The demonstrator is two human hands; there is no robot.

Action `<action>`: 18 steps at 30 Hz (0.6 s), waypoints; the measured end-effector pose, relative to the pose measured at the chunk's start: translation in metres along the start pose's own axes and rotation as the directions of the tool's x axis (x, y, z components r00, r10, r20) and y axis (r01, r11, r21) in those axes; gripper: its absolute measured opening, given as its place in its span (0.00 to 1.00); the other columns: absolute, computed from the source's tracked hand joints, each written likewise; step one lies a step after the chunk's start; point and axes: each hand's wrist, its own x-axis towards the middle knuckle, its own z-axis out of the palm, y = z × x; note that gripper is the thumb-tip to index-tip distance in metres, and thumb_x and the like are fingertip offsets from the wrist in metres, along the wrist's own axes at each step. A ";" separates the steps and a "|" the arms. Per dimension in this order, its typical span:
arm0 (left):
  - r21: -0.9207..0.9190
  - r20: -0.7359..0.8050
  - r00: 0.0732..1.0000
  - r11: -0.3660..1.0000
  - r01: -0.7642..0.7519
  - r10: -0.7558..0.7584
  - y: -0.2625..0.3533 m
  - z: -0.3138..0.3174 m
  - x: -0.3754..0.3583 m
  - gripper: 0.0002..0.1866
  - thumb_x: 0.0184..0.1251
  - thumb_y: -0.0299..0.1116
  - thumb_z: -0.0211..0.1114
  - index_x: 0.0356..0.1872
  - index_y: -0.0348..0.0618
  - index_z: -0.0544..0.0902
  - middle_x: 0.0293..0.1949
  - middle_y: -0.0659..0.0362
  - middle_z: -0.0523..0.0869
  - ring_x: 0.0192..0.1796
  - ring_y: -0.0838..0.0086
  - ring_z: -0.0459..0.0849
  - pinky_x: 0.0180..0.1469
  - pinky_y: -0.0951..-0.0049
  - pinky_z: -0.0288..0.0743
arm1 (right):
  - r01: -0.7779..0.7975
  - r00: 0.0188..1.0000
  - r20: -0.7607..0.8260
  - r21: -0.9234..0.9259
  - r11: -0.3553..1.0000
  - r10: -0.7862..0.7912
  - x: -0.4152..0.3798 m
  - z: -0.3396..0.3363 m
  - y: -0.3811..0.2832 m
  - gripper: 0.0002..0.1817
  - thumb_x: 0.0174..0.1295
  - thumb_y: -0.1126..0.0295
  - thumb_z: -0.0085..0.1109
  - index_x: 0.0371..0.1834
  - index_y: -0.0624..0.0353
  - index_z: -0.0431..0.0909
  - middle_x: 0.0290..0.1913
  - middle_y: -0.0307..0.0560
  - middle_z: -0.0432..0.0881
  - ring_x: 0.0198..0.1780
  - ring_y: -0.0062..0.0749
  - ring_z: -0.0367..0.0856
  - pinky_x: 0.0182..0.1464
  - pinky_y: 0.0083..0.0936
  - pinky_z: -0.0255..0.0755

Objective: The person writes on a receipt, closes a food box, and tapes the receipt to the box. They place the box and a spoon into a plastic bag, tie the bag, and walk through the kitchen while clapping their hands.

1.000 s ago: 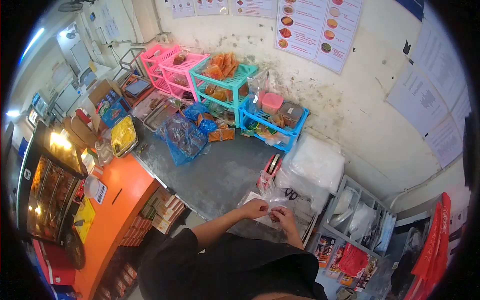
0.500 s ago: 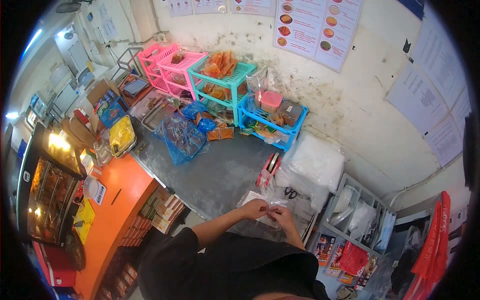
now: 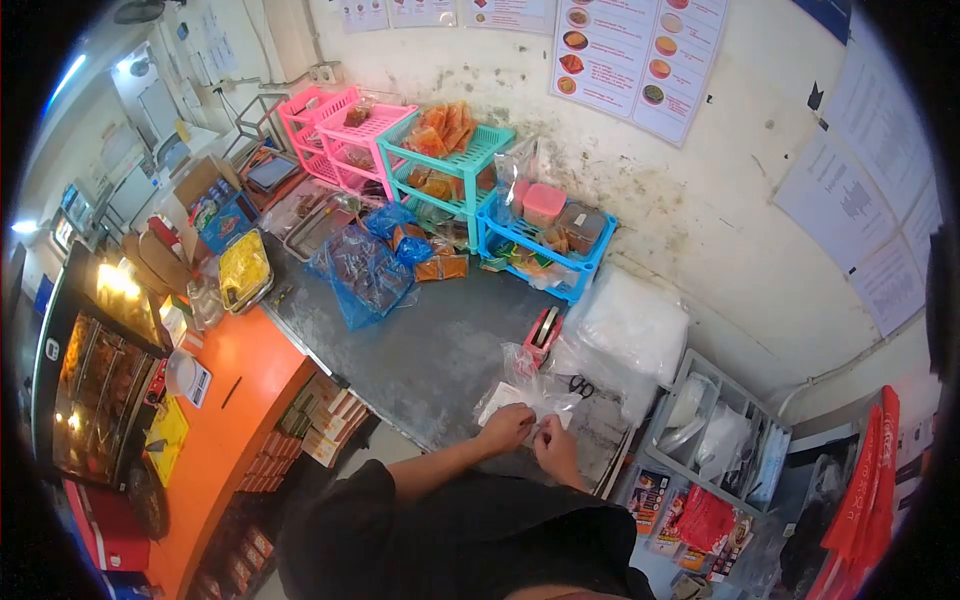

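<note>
My left hand (image 3: 508, 428) is closed with its fingertips pinched at the near edge of a clear plastic bag (image 3: 548, 392). Close beside it, my right hand (image 3: 556, 448) has thumb and fingers pressed together on the same edge. The bag spreads out flat beyond both hands, at the front right of the dark table. Partly under it lies a white flat piece (image 3: 497, 400), left of the fingers. Black scissors (image 3: 580, 385) rest just behind, and a red tape dispenser (image 3: 544, 332) stands farther back.
A stack of white plastic bags (image 3: 632, 325) lies along the wall, with a grey divided bin (image 3: 697, 385) to its right. Blue (image 3: 570, 288), teal (image 3: 470, 215) and pink racks (image 3: 385, 170) line the back. A blue plastic bag (image 3: 365, 275) sits mid-table; an orange counter (image 3: 250, 365) runs left.
Both hands have come slightly toward my body and a little apart from each other. The clear bag now lies flatter, with more of it showing beyond my fingers.
</note>
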 end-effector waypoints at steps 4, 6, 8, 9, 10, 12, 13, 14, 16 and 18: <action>0.037 -0.039 0.999 0.999 -0.002 0.004 -0.005 0.000 -0.001 0.04 0.53 0.27 0.62 0.31 0.40 0.78 0.30 0.52 0.80 0.37 0.54 0.79 0.40 0.58 0.73 | -0.035 0.999 -0.017 0.005 0.999 0.035 -0.008 0.009 0.004 0.12 0.56 0.72 0.55 0.44 0.60 0.71 0.32 0.54 0.83 0.37 0.53 0.82 0.38 0.39 0.73; 0.053 -0.031 0.999 0.998 -0.021 0.022 -0.005 -0.002 0.002 0.04 0.54 0.27 0.61 0.31 0.40 0.78 0.31 0.52 0.80 0.37 0.54 0.79 0.40 0.58 0.73 | -0.077 0.997 -0.023 -0.028 0.997 0.076 -0.010 0.011 0.007 0.12 0.56 0.72 0.55 0.43 0.60 0.72 0.33 0.55 0.83 0.38 0.54 0.82 0.39 0.40 0.73; 0.128 -0.017 0.999 0.991 -0.037 0.040 -0.011 0.002 0.002 0.04 0.55 0.28 0.60 0.31 0.41 0.78 0.32 0.52 0.80 0.39 0.55 0.80 0.40 0.57 0.73 | -0.055 0.998 0.003 -0.086 0.995 0.056 -0.002 0.006 0.000 0.11 0.58 0.70 0.52 0.40 0.61 0.77 0.35 0.58 0.82 0.39 0.56 0.80 0.43 0.47 0.72; 0.125 -0.014 0.999 0.992 -0.034 0.036 -0.011 0.004 0.001 0.04 0.55 0.28 0.60 0.31 0.41 0.78 0.32 0.52 0.80 0.39 0.55 0.80 0.40 0.57 0.73 | -0.060 0.998 0.006 -0.086 0.995 0.061 -0.001 0.008 0.001 0.11 0.58 0.70 0.52 0.40 0.61 0.77 0.35 0.58 0.82 0.39 0.56 0.80 0.43 0.47 0.72; 0.119 -0.025 0.999 0.992 -0.034 0.038 -0.012 0.005 0.000 0.04 0.55 0.28 0.61 0.31 0.41 0.79 0.32 0.52 0.80 0.39 0.55 0.80 0.41 0.57 0.73 | -0.011 1.000 -0.026 -0.158 0.987 0.007 0.002 0.013 0.004 0.09 0.57 0.69 0.52 0.37 0.62 0.78 0.35 0.58 0.82 0.38 0.56 0.80 0.41 0.47 0.72; 0.112 -0.032 0.999 0.993 -0.037 0.041 -0.015 0.005 0.000 0.04 0.55 0.29 0.61 0.31 0.41 0.79 0.32 0.52 0.80 0.40 0.55 0.80 0.41 0.57 0.73 | 0.032 0.997 -0.055 -0.232 0.972 -0.046 0.007 0.015 0.003 0.09 0.57 0.69 0.53 0.33 0.62 0.79 0.34 0.59 0.83 0.38 0.57 0.81 0.39 0.46 0.72; 0.104 -0.034 0.997 0.993 -0.058 0.062 -0.016 0.005 -0.001 0.04 0.55 0.29 0.61 0.31 0.40 0.79 0.32 0.52 0.80 0.39 0.54 0.80 0.41 0.57 0.74 | 0.025 1.000 0.000 -0.295 0.955 -0.026 0.009 0.015 0.001 0.09 0.57 0.68 0.53 0.32 0.61 0.79 0.33 0.59 0.82 0.37 0.57 0.80 0.39 0.47 0.72; 0.094 -0.031 0.996 0.992 -0.082 0.086 -0.017 0.005 -0.002 0.04 0.55 0.29 0.61 0.30 0.40 0.79 0.31 0.51 0.80 0.39 0.54 0.80 0.41 0.57 0.74 | 0.017 0.999 0.051 -0.355 0.935 0.001 0.010 0.015 -0.002 0.09 0.56 0.67 0.52 0.31 0.61 0.80 0.31 0.59 0.82 0.37 0.57 0.80 0.39 0.48 0.72; 0.060 -0.015 0.998 0.996 -0.061 0.062 -0.012 0.000 -0.004 0.04 0.56 0.28 0.61 0.30 0.39 0.79 0.31 0.51 0.80 0.39 0.53 0.80 0.41 0.57 0.74 | 0.068 0.995 0.096 -0.325 0.943 -0.039 0.008 0.011 -0.007 0.09 0.56 0.67 0.53 0.31 0.60 0.80 0.30 0.58 0.81 0.36 0.57 0.80 0.39 0.48 0.72; 0.027 0.015 0.999 0.999 -0.045 0.044 -0.011 -0.002 -0.006 0.04 0.56 0.28 0.61 0.29 0.38 0.79 0.31 0.50 0.80 0.39 0.53 0.80 0.41 0.57 0.74 | 0.106 0.989 0.127 -0.289 0.951 -0.071 0.004 0.009 -0.009 0.09 0.55 0.67 0.53 0.30 0.59 0.80 0.28 0.58 0.81 0.35 0.57 0.80 0.38 0.48 0.71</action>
